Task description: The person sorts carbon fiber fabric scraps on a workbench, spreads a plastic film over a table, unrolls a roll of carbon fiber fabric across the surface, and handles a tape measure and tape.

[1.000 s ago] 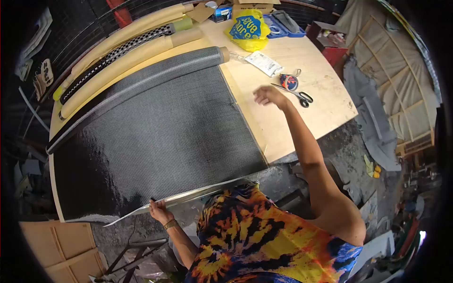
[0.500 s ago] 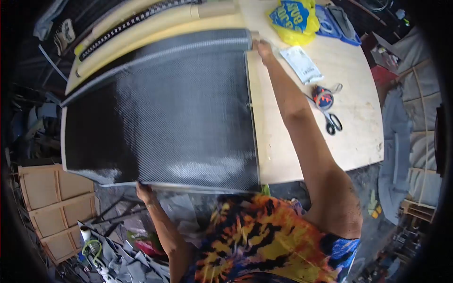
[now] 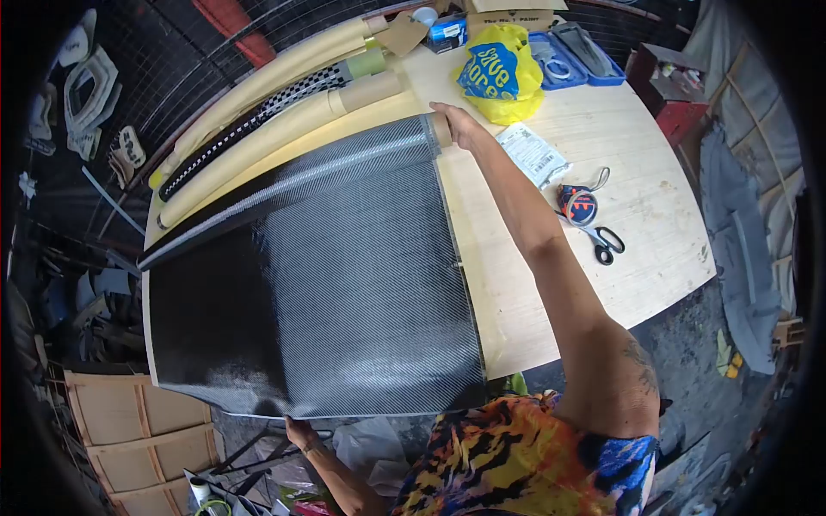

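A wide sheet of black carbon fibre fabric [image 3: 370, 284] with a shiny twill weave lies across the table. Its far end is wound on a roll [image 3: 344, 159] with a cardboard tube [image 3: 442, 131] poking out on the right. My right hand [image 3: 462, 129] is closed round that tube end, some fingers hidden behind it. At the near edge of the sheet, my left hand [image 3: 301, 433] grips the border from below; the fingertips are partly covered by the fabric.
Several other rolls [image 3: 258, 146] lie at the back left. Right of the fabric, on the wooden table [image 3: 637, 189], are a yellow bag [image 3: 501, 73], a plastic packet [image 3: 532, 155], a tape measure [image 3: 577, 205], scissors [image 3: 607, 247] and a blue case [image 3: 559, 73]. A framed panel [image 3: 142, 421] stands lower left.
The view has tilted upward, so the table sits lower and more of the back shows. Both hands keep their places, one on the roll's end, one on the near fabric edge.
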`<state>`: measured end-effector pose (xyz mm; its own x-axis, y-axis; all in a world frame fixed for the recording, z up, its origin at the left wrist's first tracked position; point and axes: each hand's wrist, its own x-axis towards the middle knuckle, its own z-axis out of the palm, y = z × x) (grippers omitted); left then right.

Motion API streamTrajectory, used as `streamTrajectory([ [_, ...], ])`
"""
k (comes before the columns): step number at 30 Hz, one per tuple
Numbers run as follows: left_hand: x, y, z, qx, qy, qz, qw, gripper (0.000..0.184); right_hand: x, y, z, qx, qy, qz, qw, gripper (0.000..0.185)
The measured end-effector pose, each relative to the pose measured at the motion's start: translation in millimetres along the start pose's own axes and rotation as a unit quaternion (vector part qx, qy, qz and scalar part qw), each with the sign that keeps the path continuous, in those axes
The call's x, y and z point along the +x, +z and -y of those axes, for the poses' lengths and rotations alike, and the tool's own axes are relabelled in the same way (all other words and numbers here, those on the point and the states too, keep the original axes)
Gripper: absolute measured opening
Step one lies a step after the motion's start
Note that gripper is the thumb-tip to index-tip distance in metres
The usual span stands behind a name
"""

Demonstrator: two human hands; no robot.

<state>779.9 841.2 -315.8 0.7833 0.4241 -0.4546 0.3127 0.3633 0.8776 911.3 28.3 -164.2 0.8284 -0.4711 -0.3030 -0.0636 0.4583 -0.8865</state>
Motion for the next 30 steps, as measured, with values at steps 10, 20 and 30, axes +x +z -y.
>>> streamTrajectory([
  [10, -44.6, -1.5, 9.3, -0.051, 0.033, 0.066, 0.996, 0.033, 60.2, -75.0, -54.9, -0.106, -0.13, 0.078, 0.983, 0.054],
  [20, -68.8, 19.9, 30.6, 0.196, 0.21, -0.324, 0.901, 0.023, 43.0, -69.8, -17.7, -0.091, -0.146, -0.02, 0.985, 0.026],
  [30, -34.1, 206.2, -110.7, 0.08, 0.189, 0.08, 0.975, 0.05, -161.6, 35.3, 42.6, -0.029, -0.369, -0.022, 0.929, 0.019],
])
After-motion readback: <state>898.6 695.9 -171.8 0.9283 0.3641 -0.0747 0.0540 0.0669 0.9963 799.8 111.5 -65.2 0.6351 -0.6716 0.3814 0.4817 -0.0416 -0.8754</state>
